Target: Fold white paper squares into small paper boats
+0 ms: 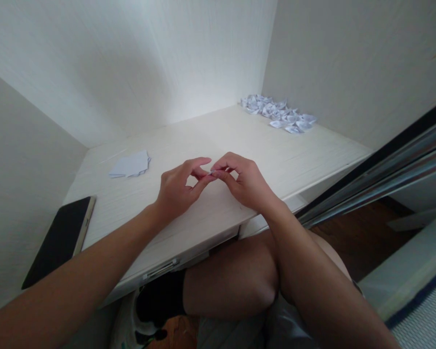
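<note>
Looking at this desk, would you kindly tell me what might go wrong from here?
The small pale piece, mostly hidden where the left hand and right hand meet, might slip or get bent. The uneven stack of papers lies loose, so a bump could scatter it. The folded papers sit heaped together, so a nudge might crush some.

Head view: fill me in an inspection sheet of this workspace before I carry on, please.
Surface: pale desk, faintly streaked.
Work items: a loose paper stack on the left; a heap of folded papers in the far right corner; a small pale piece at the fingertips, mostly hidden.
Clutter: dark flat object with a pale edge, at the desk's left end.
Hands: right hand pinches the piece; left hand meets it there, index finger raised, grip unclear.
Cables: nothing seen.
Surroundings: pale walls behind and on both sides; drawer handle below the front edge.
</note>
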Demonstrator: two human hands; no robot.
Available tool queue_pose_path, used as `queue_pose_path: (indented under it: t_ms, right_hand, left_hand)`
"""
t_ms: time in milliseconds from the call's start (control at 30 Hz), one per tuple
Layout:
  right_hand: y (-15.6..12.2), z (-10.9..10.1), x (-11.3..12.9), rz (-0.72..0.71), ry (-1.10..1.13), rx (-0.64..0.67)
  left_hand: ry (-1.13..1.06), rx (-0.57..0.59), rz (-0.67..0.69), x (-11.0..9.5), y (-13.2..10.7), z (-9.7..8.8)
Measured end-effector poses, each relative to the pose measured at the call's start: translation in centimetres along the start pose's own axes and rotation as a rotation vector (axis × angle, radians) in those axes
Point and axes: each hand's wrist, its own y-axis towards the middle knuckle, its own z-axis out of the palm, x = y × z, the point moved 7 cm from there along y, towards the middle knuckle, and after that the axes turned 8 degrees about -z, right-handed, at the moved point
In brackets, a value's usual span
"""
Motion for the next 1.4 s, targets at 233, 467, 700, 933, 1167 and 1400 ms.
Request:
queue_pose_path:
  t_ms: [233, 467, 700, 933, 1167, 1400]
  right_hand:
    - [-0.2, 0.1, 0.6, -0.083, -0.102, 0.000]
    - [-0.3, -0.4, 0.6, -0.062, -0.097, -0.029]
    - [-0.2, -0.3, 0.3, -0.017, -0.074, -0.039]
    - [-0.5, 0.6, -2.2, 0.345, 0.319, -0.140]
    - [-1.1, 2.2, -2.3, 0.546, 0.412, 0.063]
    - [-1.2, 2.0, -3.2, 0.543, 0.328, 0.015]
  left_hand:
    - [0.050, 0.030, 0.089, -0.8, 0.1, 0.2]
    - [0.088, 0.035, 0.149, -1.2, -0.1, 0.3]
    - [0.098, 0.010, 0.216, -1.2, -0.4, 0.5]
    - [-0.186, 0.024, -0.166, 1.1, 0.1, 1.1]
    - [-0.567, -0.057, -0.471, 2.8, -0.5, 2.0]
    - [-0.539, -0.070, -0.517, 3.4, -0.9, 2.2]
